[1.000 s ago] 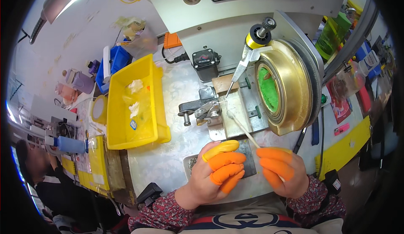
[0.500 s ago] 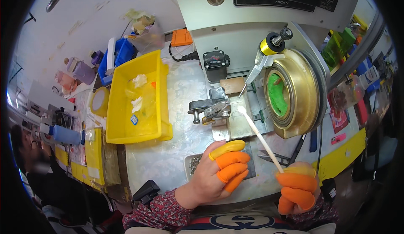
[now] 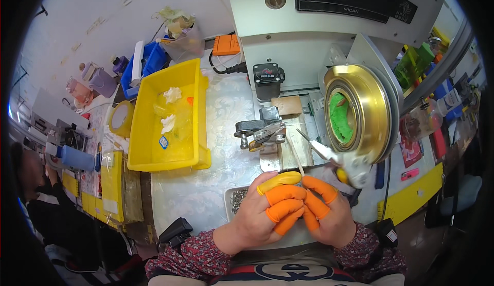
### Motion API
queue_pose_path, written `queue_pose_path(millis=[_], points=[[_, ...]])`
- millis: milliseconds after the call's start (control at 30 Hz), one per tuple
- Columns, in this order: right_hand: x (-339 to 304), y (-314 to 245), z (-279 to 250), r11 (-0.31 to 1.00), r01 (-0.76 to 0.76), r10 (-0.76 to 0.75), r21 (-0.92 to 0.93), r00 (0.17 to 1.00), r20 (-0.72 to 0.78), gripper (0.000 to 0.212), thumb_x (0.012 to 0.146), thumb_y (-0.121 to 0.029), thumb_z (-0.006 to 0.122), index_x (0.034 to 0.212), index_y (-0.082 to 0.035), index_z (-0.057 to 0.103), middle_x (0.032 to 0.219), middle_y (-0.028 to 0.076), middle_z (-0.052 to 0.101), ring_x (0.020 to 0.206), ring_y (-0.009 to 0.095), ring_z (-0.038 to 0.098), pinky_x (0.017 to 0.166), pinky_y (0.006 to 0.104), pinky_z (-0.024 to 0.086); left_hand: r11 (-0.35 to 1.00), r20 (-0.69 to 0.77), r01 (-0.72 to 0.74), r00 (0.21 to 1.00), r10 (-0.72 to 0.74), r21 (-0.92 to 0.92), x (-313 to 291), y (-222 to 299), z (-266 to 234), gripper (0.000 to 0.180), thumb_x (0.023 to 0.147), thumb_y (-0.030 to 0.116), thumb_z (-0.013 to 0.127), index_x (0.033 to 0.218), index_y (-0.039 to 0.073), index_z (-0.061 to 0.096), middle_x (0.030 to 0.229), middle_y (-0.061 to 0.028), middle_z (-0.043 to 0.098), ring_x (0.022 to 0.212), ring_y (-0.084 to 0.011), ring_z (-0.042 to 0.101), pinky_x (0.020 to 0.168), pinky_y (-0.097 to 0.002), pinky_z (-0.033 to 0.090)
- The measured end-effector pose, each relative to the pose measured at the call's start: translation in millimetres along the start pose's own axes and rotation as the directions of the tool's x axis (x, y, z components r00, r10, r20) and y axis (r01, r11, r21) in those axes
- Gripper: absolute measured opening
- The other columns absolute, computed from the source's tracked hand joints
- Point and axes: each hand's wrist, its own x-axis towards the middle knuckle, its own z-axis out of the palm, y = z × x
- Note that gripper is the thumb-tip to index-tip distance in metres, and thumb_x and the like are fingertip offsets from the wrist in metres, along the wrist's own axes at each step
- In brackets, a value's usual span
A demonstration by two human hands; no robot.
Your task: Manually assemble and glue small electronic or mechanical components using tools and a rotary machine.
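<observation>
My left hand [image 3: 257, 211], with yellow and orange finger cots, is closed near the table's front. Whatever its fingers hold is hidden. Beside it, touching at the fingers, my right hand [image 3: 330, 215] in orange finger cots pinches the lower end of a thin white stick, probably a cotton swab [image 3: 296, 157]. The stick slants up toward a metal toggle clamp [image 3: 267, 131] on the machine's work plate. Right of the stick, a white pivoting arm with a pointed tip [image 3: 321, 149] leans down in front of the gold ring-shaped wheel [image 3: 378, 111].
A yellow bin [image 3: 203, 147] with white scraps stands left. A small tray of metal parts [image 3: 237, 199] sits beside my left hand. Behind the clamp are a black motor [image 3: 268, 80] and the white machine housing [image 3: 262, 16]. At far left, a person [image 3: 62, 216] sits at another bench.
My right hand has moved left to meet my left hand, bringing the stick along. The pivoting arm has swung down to the right, away from the clamp. My left hand stays nearly still.
</observation>
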Motion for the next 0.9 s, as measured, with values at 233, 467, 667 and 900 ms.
queue_pose_path(millis=[233, 467, 667, 900], points=[[12.9, 2.1, 14.4, 0.997, -0.057, 0.061, -0.044, 0.993, 0.104, 0.040, 0.068, -0.005, 0.056, 0.108, 0.002, 0.052, 0.116, 0.014, 0.044, 0.100, 0.029, 0.047, 0.085, 0.0360, 0.040, 0.999, -0.014, 0.008, 1.000, -0.009, -0.037, -2.7, -0.4, 1.2, 0.023, 0.068, 0.005, 0.065, 0.089, 0.005, 0.056, 0.096, -0.0081, 0.056, 0.094, -0.0260, 0.054, 0.087, -0.0442, 0.037], [11.7, -3.6, 15.9, 0.996, -0.088, 0.089, -0.022, 0.996, 0.030, 0.040, 0.069, -0.003, 0.053, 0.109, 0.000, 0.052, 0.114, 0.014, 0.045, 0.098, 0.029, 0.048, 0.083, 0.0360, 0.040, 0.999, -0.052, -0.002, 0.999, 0.000, -0.044, -1.8, 0.9, 1.6, 0.019, 0.065, 0.002, 0.065, 0.082, 0.005, 0.056, 0.087, -0.0083, 0.058, 0.088, -0.0300, 0.055, 0.081, -0.0442, 0.040], [-26.7, 3.5, -3.7, 0.972, -0.140, 0.135, -0.186, 0.990, -0.039, 0.035, 0.069, -0.011, 0.063, 0.103, -0.003, 0.055, 0.106, 0.011, 0.049, 0.091, 0.028, 0.049, 0.077, 0.0373, 0.040, 0.999, -0.039, 0.008, 0.999, -0.009, -0.037, 0.1, 1.6, 1.4, 0.018, 0.065, 0.001, 0.064, 0.080, 0.005, 0.055, 0.086, -0.0092, 0.059, 0.085, -0.0306, 0.055, 0.081, -0.0432, 0.040], [-71.5, 15.9, -30.2, 0.831, -0.468, 0.453, -0.301, 0.883, -0.123, 0.036, 0.070, -0.014, 0.064, 0.103, -0.001, 0.056, 0.115, 0.017, 0.044, 0.100, 0.036, 0.043, 0.082, 0.0417, 0.037, 0.999, -0.005, 0.031, 1.000, -0.031, 0.023, 2.6, 2.7, 0.5, 0.016, 0.068, 0.002, 0.062, 0.080, 0.005, 0.053, 0.085, -0.0101, 0.058, 0.091, -0.0317, 0.053, 0.083, -0.0415, 0.039]])
